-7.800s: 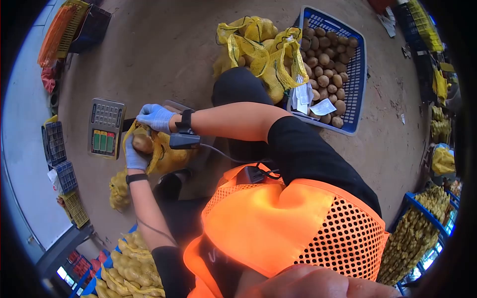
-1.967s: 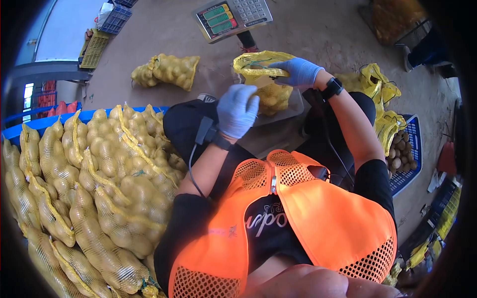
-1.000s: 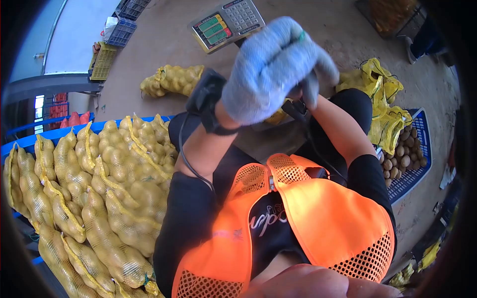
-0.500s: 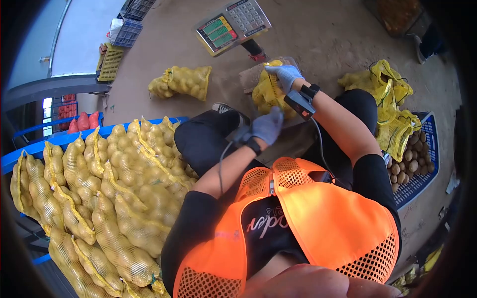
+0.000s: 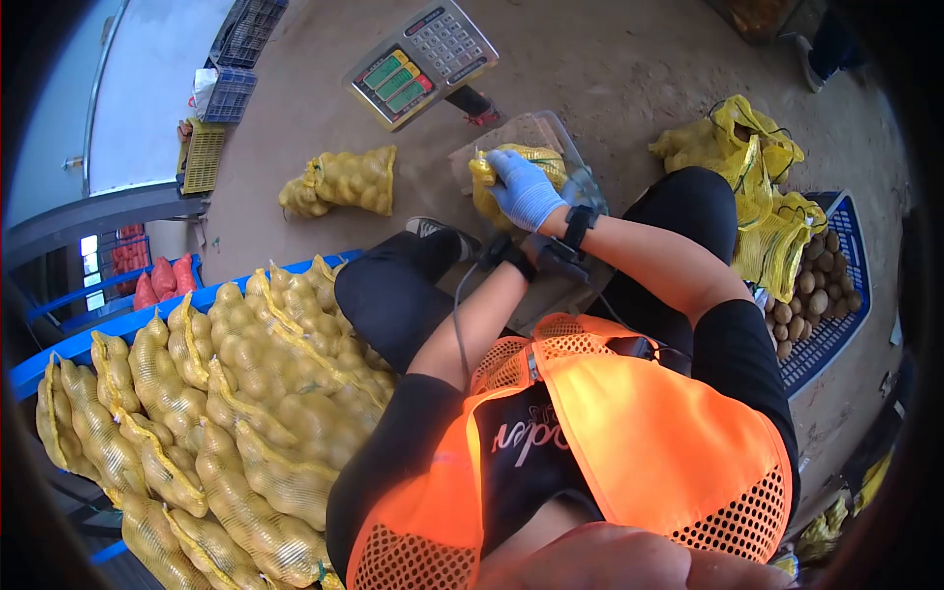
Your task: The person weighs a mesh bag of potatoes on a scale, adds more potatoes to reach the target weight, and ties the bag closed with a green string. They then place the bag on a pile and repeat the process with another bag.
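In the head view, the gloved right hand (image 5: 528,190) grips the gathered top of a yellow mesh bag (image 5: 549,165), its fingers closed on the netting. The bag sits on the scale platform (image 5: 573,138), whose clear rim shows just beyond the bag's right side. The left forearm (image 5: 470,329) reaches in from below; the left hand is hidden behind the right wrist, so its state cannot be told.

The scale's display (image 5: 421,64) stands up and to the left of the platform on a dark post. Bare floor (image 5: 413,157) opens between the platform and a filled bag (image 5: 351,182) lying on its side, well apart from the hands. On the right, more floor separates the platform's edge from the upright yellow bags (image 5: 733,152), which stand beside a blue crate (image 5: 865,295) holding loose potatoes (image 5: 816,285). The person's knees frame the near side of the platform. At lower left, a blue rail (image 5: 74,349) edges the packed mesh bags (image 5: 265,423).
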